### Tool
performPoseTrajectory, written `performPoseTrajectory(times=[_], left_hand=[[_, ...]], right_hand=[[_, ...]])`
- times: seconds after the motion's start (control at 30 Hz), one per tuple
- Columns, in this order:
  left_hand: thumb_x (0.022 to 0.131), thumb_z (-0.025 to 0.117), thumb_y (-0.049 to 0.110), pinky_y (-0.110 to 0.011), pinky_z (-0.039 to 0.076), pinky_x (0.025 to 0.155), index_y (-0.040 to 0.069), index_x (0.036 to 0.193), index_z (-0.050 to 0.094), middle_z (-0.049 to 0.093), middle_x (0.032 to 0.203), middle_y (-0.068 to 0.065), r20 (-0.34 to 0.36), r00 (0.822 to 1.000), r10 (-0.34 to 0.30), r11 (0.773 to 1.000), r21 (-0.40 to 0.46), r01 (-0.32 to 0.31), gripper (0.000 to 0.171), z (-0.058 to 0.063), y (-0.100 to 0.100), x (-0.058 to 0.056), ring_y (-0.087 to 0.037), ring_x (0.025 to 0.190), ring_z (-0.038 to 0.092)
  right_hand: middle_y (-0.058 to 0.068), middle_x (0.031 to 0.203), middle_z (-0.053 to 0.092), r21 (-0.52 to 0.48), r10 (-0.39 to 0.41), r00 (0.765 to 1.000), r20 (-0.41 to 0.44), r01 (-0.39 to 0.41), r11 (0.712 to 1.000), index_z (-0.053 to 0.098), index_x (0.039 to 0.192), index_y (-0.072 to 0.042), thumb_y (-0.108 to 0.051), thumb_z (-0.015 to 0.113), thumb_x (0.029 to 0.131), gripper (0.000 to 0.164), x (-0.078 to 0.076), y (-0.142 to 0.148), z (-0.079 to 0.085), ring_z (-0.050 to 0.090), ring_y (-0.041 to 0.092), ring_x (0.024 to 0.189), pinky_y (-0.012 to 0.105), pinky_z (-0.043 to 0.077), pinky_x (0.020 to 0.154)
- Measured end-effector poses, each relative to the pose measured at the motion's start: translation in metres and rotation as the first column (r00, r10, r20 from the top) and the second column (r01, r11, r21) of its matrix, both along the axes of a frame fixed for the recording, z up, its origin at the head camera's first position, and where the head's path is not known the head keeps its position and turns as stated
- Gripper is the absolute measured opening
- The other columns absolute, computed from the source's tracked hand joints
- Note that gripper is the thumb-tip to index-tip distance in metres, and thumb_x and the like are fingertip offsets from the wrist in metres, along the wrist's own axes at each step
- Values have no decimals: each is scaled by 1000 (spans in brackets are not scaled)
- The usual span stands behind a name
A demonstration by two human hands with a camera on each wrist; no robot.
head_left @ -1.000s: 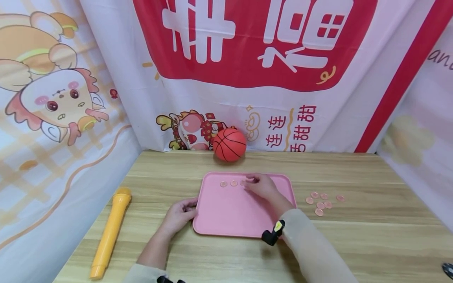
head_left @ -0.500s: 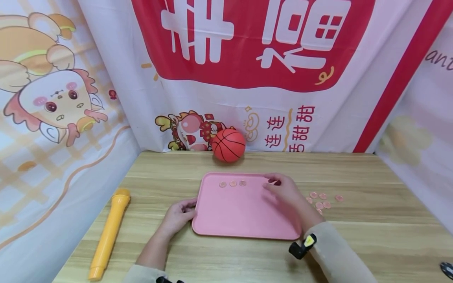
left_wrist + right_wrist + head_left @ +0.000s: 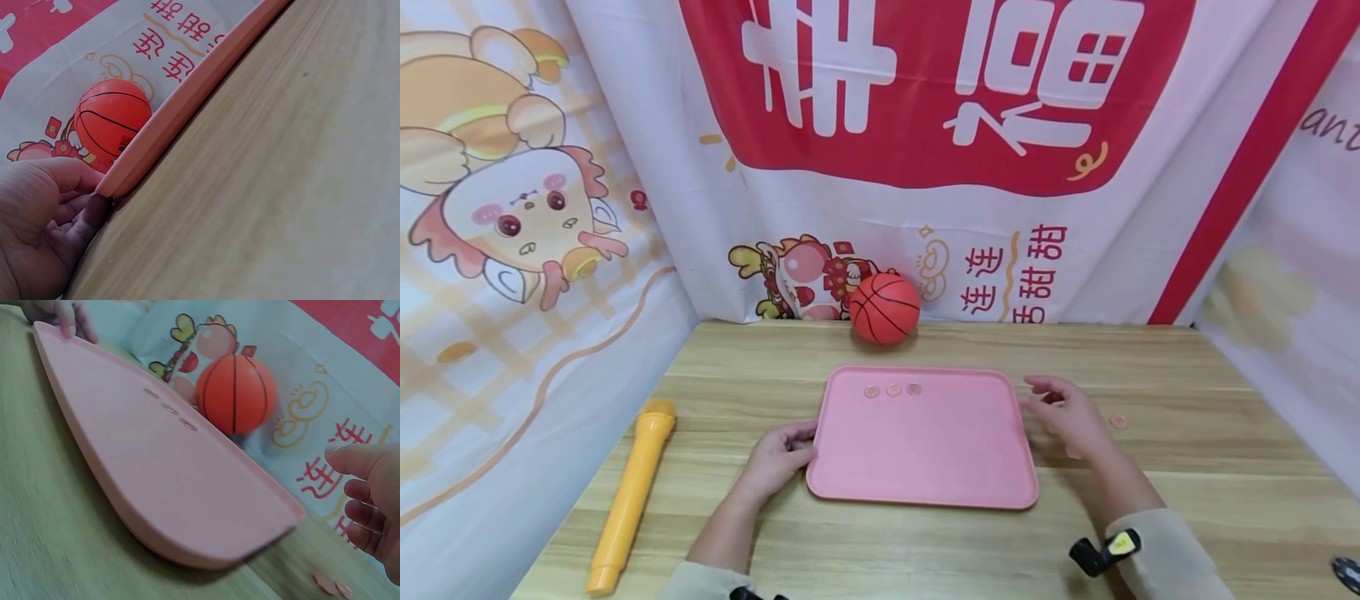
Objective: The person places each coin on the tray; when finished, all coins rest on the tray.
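Note:
A pink tray (image 3: 925, 450) lies on the wooden table, with a row of three copper-coloured coins (image 3: 892, 390) near its far left corner. My left hand (image 3: 781, 458) holds the tray's left edge; in the left wrist view the thumb is on the rim (image 3: 119, 178) and fingers reach under it. Just right of the tray, my right hand (image 3: 1067, 410) hovers with loosely bent fingers and nothing between thumb and fingertips. It covers most of the loose coins there. One coin (image 3: 1117, 422) shows to its right, and two coins (image 3: 324, 583) appear below the hand in the right wrist view.
Behind the tray a small red basketball (image 3: 884, 308) sits against the printed cloth backdrop (image 3: 970, 175). A yellow toy microphone (image 3: 632, 492) lies on the left of the table. Part of a black-and-white disc (image 3: 1347, 571) shows at the right edge.
My right hand has let go of the third coin in the row and moved right, off the tray to over the loose coins. The left hand has stayed at the tray's edge.

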State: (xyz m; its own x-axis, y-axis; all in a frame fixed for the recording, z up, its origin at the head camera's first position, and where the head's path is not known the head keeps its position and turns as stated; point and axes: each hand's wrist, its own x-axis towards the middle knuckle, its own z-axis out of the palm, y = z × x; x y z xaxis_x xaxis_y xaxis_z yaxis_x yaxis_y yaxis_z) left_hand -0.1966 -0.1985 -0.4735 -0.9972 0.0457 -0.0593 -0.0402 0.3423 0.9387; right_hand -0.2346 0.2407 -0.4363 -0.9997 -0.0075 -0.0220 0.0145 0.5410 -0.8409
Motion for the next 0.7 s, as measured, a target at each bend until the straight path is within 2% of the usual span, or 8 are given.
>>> performPoseTrajectory(times=[0.07,0.13,0.2,0.27,0.37,0.57,0.7], left_hand=[[84,66,-2,-17,52,72,-10,129,57,63,126,-27,1,1000,1,1000,0,-1,46,0,0,0,-20,93,66],[84,66,-1,-17,51,72,-11,129,57,63,126,-27,1,1000,-1,1000,0,1,46,0,0,0,-20,93,66],[84,66,-1,-17,51,72,-10,129,57,63,126,-27,3,1000,-1,1000,2,1,46,0,0,1,-19,93,65],[84,66,-2,-16,51,72,-10,129,57,63,126,-27,2,1000,1,1000,5,-1,46,0,0,1,-18,93,65],[84,66,-2,-16,51,73,-10,129,57,63,126,-26,0,1000,2,1000,2,-2,46,1,0,1,-16,92,65],[85,66,0,-16,51,74,-7,129,59,64,126,-24,12,1000,14,1000,0,-14,45,0,0,0,-13,91,65],[85,66,0,-16,51,75,-7,129,59,65,125,-23,11,1000,10,1000,0,-10,45,0,0,-2,-13,92,65]], right_hand=[[16,131,50,-35,-19,998,52,21,999,49,143,-13,-38,65,93,58,4,10,0,56,20,77,30,51,54],[16,133,47,-55,-41,996,75,46,997,46,145,-14,-41,64,93,61,8,19,-1,55,19,70,33,53,51],[16,133,47,-43,-69,996,64,71,997,46,146,-13,-43,64,93,63,11,28,-2,54,19,73,32,53,54],[16,131,49,-14,-101,994,36,102,995,47,145,-11,-45,63,93,64,13,37,-4,53,18,84,29,54,60],[16,127,53,41,-132,991,-21,133,990,48,144,-9,-43,60,95,61,17,49,-8,48,15,95,22,51,67],[19,128,55,77,-187,976,-112,196,978,52,140,-5,-41,61,95,58,22,68,-12,45,-6,89,13,44,70],[19,130,52,60,-222,970,-97,229,972,51,140,-3,-41,60,96,59,24,78,-17,43,-5,89,13,41,71]])
